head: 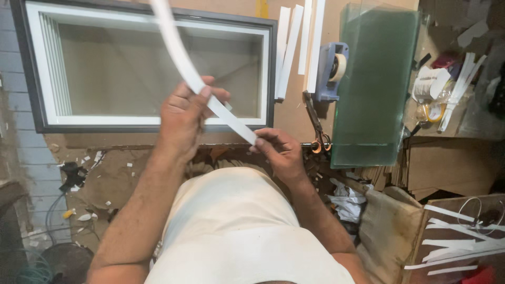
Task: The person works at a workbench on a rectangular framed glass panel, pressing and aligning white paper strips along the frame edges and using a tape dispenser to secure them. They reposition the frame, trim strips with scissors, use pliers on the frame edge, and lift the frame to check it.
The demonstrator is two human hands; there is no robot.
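Cluttered brown workshop table [294, 113]: black frame with white liner [152, 66] far left, green glass panes [371, 84] right, scissors [315, 123] between. White strip [181, 58]: long axis far-left to near-right; left hand [184, 113] clamped mid-length, right hand [279, 150] pinching its near end.

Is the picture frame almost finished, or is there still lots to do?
Partly done, it seems. The dark frame on the table already has a white border inside. In hand: the left hand and right hand hold a long white strip, bent between them. Probably left: more white strips, the green glass sheets and the tape lie unused beside it.
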